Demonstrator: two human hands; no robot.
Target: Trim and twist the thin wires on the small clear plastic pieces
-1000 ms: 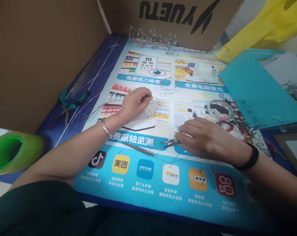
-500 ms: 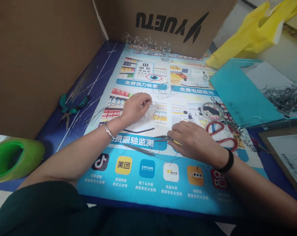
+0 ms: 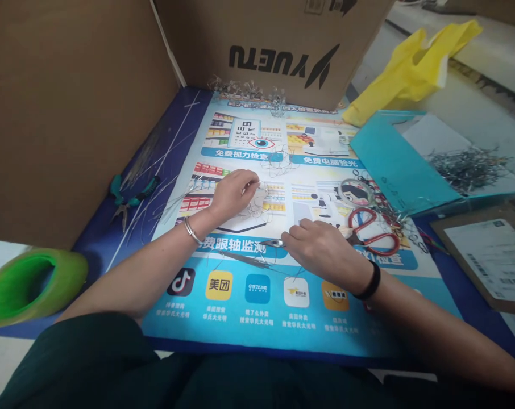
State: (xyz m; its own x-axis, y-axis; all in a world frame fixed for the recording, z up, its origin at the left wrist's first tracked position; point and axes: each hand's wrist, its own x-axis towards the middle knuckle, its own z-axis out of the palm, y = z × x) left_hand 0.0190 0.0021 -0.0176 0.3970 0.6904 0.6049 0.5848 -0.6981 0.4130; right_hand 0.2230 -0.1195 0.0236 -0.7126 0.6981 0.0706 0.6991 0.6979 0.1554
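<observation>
My left hand point(image 3: 234, 193) rests on the printed blue mat point(image 3: 257, 318), its fingers pinched on a tangle of thin wire point(image 3: 264, 203). A silver bangle circles that wrist. My right hand point(image 3: 325, 250), with a black band on the wrist, is closed over the handles of small pliers point(image 3: 273, 243) whose metal tip points left on the mat. A thin bundle of straight wires point(image 3: 244, 260) lies just below the pliers' tip.
Red-handled scissors point(image 3: 374, 230) and a tape roll point(image 3: 354, 191) lie right of my hands. Green-handled pliers point(image 3: 127, 199) and loose wires sit at the left. Cardboard boxes point(image 3: 278, 45) wall the back and left. A teal folder point(image 3: 394, 165), wire scraps point(image 3: 466, 165), yellow bag point(image 3: 406, 68), green tape roll point(image 3: 27, 281).
My right hand has slid left across the mat with the pliers, uncovering the red scissors. My left hand has stayed on the wire tangle. The view has tilted.
</observation>
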